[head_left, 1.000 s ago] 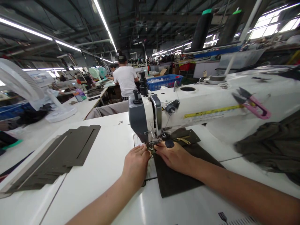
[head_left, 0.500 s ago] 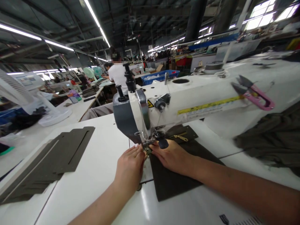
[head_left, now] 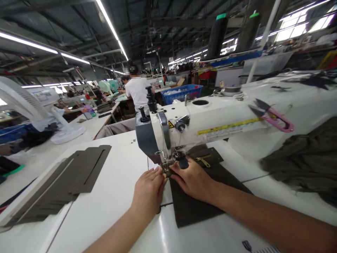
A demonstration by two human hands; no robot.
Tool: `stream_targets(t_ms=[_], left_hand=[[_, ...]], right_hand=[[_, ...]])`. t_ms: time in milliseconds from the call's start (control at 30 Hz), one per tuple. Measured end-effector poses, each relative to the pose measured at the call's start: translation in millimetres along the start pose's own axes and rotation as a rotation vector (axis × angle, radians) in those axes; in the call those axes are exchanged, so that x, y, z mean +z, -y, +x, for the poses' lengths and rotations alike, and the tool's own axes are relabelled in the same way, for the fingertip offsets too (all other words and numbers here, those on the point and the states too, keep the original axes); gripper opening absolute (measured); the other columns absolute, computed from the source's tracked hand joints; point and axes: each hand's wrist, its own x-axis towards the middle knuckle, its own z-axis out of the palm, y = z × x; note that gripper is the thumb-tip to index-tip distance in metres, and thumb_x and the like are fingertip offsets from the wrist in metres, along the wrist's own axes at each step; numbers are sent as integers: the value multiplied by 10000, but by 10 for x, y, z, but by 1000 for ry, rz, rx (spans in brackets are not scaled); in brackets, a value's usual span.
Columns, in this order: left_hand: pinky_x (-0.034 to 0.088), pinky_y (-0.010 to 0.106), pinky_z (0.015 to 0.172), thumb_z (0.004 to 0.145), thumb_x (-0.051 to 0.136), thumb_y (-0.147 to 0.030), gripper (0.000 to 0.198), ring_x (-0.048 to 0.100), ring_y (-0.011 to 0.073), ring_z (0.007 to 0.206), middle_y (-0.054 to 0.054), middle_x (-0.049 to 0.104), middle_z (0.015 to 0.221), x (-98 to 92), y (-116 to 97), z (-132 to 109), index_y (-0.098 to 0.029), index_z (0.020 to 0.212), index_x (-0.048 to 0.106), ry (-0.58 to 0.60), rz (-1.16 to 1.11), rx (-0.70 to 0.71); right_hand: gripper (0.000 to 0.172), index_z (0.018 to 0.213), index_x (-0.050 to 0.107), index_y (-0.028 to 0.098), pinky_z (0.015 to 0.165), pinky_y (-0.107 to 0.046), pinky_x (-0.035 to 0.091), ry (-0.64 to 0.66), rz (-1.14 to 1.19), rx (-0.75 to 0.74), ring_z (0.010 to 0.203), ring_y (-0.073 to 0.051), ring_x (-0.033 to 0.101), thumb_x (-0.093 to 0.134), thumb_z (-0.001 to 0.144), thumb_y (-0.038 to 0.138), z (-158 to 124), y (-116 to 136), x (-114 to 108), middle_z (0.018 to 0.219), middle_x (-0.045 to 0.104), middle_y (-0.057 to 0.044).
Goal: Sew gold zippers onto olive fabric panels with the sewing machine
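Observation:
A dark olive fabric piece (head_left: 195,205) lies under the head of a white sewing machine (head_left: 221,117), its upper edge at the presser foot (head_left: 166,169). My left hand (head_left: 149,186) is just left of the foot, fingers pressed together and closed at the fabric's edge. From the right, my right hand (head_left: 193,179) rests over the fabric, with thumb and fingers closed on it close to the needle. The machine head partly hides those fingertips. Behind this hand, a brass zipper pull (head_left: 204,162) shows on a zippered part of the fabric.
Overlapping dark fabric panels (head_left: 68,179) lie on the table to the left. Pink-handled thread snips (head_left: 279,119) rest on the machine arm. Crumpled dark cloth (head_left: 302,161) is at the right. Farther back are a white fan (head_left: 63,123), a blue basket (head_left: 181,94) and a person in white (head_left: 138,91).
The view has shifted slightly, so the machine head appears a little lower and farther right. Both hands remain at the presser foot, and the fabric has hardly moved relative to it.

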Motion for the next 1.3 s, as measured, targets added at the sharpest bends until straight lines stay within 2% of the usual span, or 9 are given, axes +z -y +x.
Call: stream_targets(t_ms=[167, 267, 433, 600, 733, 967, 1133, 1233, 1300], left_hand=[[428, 506, 908, 867, 442, -292, 337, 510, 309, 1117, 182, 563, 1182, -69, -107, -99, -94, 1123, 536, 162, 183, -177], [350, 561, 950, 857, 453, -399, 505, 339, 353, 1249, 200, 415, 1327, -115, -287, -238, -107, 1268, 428, 241, 213, -178], [259, 584, 994, 854, 457, -315, 388, 281, 337, 1283, 140, 374, 1372, -290, -677, -373, -184, 1217, 502, 327, -87, -230], [473, 382, 808, 799, 535, -332, 222, 607, 259, 889, 87, 677, 912, -465, -961, -381, -152, 855, 652, 266, -705, -654], [481, 269, 586, 692, 649, -449, 333, 594, 178, 633, 39, 649, 668, -651, -1039, -461, -121, 742, 619, 254, -1080, -963], [430, 215, 567, 642, 694, -477, 380, 552, 125, 603, 14, 621, 651, -993, -1076, -789, -121, 705, 579, 227, -1190, -1142], [409, 224, 551, 744, 623, -379, 249, 551, 142, 612, 9, 605, 647, -1126, -1210, -972, -138, 701, 579, 206, -1035, -956], [409, 241, 570, 820, 532, -250, 132, 564, 155, 656, 23, 625, 701, -1284, -1373, -982, -162, 750, 601, 140, -622, -508], [404, 257, 576, 860, 455, -181, 160, 571, 155, 658, 39, 641, 731, -1424, -1471, -981, -165, 805, 603, 71, -322, -128]], right_hand=[[789, 1189, 509, -10, 991, -603, 188, 84, -220, 292, 1239, -413, 295, 454, 754, 646, -215, 57, -85, 1265, 447, -274], [877, 1279, 419, 0, 996, -605, 179, 82, -260, 324, 1271, -408, 235, 383, 751, 699, -529, 190, -148, 1346, 348, -256], [831, 1314, 373, 18, 1017, -579, 165, 39, -286, 347, 1294, -374, 202, 367, 784, 657, -989, 524, -248, 1370, 329, -221], [785, 1324, 335, 5, 1020, -556, 164, -18, -272, 275, 1290, -356, 223, 389, 811, 597, -1202, 809, -333, 1360, 354, -217], [597, 1316, 333, 39, 998, -509, 243, -116, -256, 210, 1247, -310, 314, 370, 878, 442, -1350, 840, -511, 1321, 420, -183], [317, 913, 597, 183, 731, -399, 452, -88, -50, 303, 855, -248, 554, 491, 822, 467, -1652, 690, -670, 893, 581, -84], [286, 956, 589, 223, 756, -372, 463, -63, 25, 92, 924, -236, 556, 607, 753, 424, -1489, 901, -846, 1004, 587, -74], [471, 1193, 488, 182, 915, -431, 382, -99, 0, -203, 1168, -272, 412, 587, 771, 365, -1162, 1158, -1152, 1248, 486, -121], [437, 1140, 528, 166, 967, -475, 317, -4, 16, -429, 1179, -287, 397, 568, 767, 390, -956, 1355, -1310, 1225, 513, -121]])
